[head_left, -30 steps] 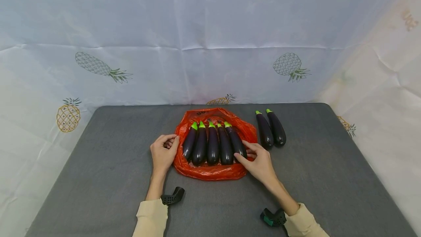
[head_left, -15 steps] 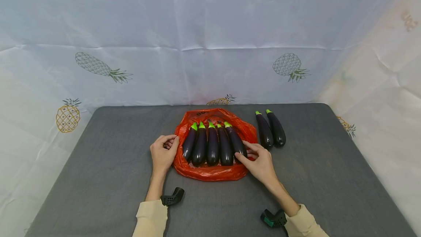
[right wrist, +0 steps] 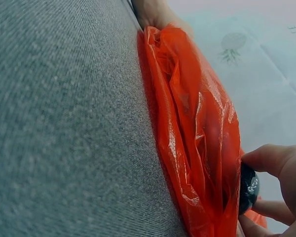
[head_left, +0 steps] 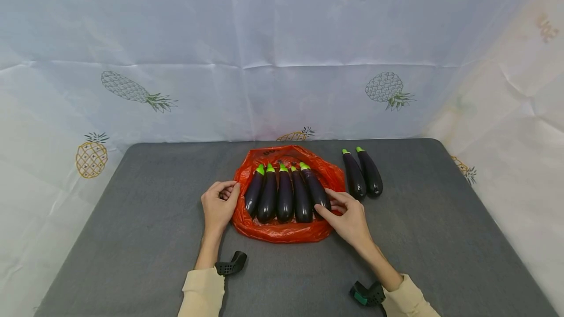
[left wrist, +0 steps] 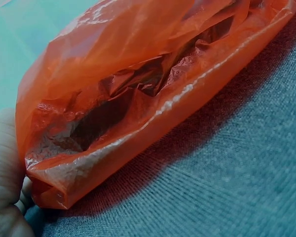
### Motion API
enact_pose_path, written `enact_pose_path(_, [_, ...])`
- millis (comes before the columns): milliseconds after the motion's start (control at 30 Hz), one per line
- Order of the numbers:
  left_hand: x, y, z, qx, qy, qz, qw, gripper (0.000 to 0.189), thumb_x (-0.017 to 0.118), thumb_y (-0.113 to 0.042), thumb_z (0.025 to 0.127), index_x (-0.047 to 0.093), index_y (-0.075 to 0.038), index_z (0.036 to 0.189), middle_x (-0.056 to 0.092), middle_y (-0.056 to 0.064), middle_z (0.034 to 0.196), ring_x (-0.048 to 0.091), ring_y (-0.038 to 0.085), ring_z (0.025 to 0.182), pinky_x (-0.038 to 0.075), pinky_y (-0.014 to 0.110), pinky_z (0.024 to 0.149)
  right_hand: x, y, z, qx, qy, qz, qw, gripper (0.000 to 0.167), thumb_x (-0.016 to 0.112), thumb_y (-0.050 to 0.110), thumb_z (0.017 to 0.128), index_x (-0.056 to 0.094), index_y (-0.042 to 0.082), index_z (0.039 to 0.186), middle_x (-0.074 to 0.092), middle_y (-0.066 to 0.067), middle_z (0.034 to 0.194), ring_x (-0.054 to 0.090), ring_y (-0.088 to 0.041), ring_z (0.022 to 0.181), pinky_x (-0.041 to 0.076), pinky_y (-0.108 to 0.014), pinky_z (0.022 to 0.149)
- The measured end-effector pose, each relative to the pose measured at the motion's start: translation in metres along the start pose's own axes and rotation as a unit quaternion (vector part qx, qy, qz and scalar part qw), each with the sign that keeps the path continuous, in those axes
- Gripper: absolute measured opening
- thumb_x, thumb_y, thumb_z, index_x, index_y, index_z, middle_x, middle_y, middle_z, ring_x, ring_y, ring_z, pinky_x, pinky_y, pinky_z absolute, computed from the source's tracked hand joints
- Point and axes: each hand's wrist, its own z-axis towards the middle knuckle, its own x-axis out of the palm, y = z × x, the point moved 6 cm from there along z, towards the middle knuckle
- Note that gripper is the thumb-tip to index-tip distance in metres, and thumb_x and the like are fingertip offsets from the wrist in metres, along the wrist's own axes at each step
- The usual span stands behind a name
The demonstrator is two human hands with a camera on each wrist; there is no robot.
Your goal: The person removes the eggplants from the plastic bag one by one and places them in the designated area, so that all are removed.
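Note:
A red plastic bag (head_left: 282, 234) lies on the table with its rim spread around several eggplants (head_left: 285, 197) in a row, green stems pointing away from me. My left hand (head_left: 218, 204) pinches the bag's left edge between thumb and forefinger; the left wrist view shows the folded red plastic (left wrist: 113, 138) beside that hand. At the row's right end, my right hand (head_left: 348, 216) holds the rightmost eggplant (head_left: 315, 187) near its round bottom, thumb on one side and fingers on the other. In the right wrist view, the dark end of this eggplant (right wrist: 248, 187) shows between thumb and fingers.
Two more eggplants (head_left: 370, 172) lie side by side just right of the bag. The grey table (head_left: 145, 238) ends at the back against a white pineapple-print cloth (head_left: 282, 23). Each wrist wears a black device, the left one (head_left: 231, 263) turned inward.

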Motion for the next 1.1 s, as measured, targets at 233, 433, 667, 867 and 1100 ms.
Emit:
enact_pose_path(233, [-0.0001,-0.0018,0.0007,0.003,-0.001,0.001,1.0,0.004,0.08,-0.003,0.086,0.078,-0.001,0.083,0.068,0.012,0.069,0.053,0.001,0.062,0.043,0.008,0.058,-0.0005,0.0015,-0.0008,-0.008,0.001,0.007,0.9999,0.05,0.086,0.016,0.083,0.07,0.004,0.129,0.072,-0.014,0.117,0.068,-0.022,0.095,0.06,-0.024,0.086])
enact_pose_path(433, [-0.0003,-0.0024,0.0008,0.003,-0.001,0.004,1.0,0.004,0.08,-0.003,0.085,0.078,0.0,0.083,0.068,0.013,0.069,0.053,0.001,0.062,0.042,0.008,0.058,-0.0021,0.0041,-0.0015,-0.014,-0.003,0.013,0.9998,0.05,0.086,0.015,0.083,0.07,0.004,0.129,0.072,-0.014,0.118,0.068,-0.022,0.094,0.06,-0.022,0.085])
enact_pose_path(667, [-0.0003,-0.0014,-0.0003,-0.002,0.0,0.002,1.0,0.003,0.08,-0.003,0.086,0.078,0.0,0.083,0.068,0.013,0.07,0.053,0.001,0.062,0.043,0.008,0.058,-0.0037,0.0061,-0.0028,-0.012,-0.004,0.015,0.9998,0.05,0.086,0.014,0.083,0.07,0.004,0.129,0.071,-0.014,0.12,0.067,-0.021,0.094,0.059,-0.021,0.086])
enact_pose_path(867, [-0.0002,-0.0008,-0.0006,-0.01,0.003,0.002,0.9999,0.003,0.08,-0.004,0.086,0.079,-0.002,0.084,0.068,0.012,0.07,0.053,0.002,0.062,0.043,0.009,0.058,-0.0042,0.0064,-0.0037,-0.006,-0.005,0.02,0.9998,0.05,0.086,0.015,0.083,0.07,0.005,0.129,0.071,-0.014,0.121,0.066,-0.019,0.094,0.058,-0.019,0.086])
enact_pose_path(1100, [-0.0005,-0.0013,-0.0004,-0.009,0.002,0.005,0.9999,0.004,0.08,-0.004,0.086,0.078,-0.001,0.083,0.067,0.013,0.07,0.053,0.001,0.062,0.042,0.009,0.058,-0.0055,0.0079,-0.0042,-0.013,-0.007,0.023,0.9996,0.049,0.086,0.015,0.083,0.071,0.006,0.129,0.071,-0.013,0.118,0.066,-0.017,0.093,0.059,-0.022,0.087])
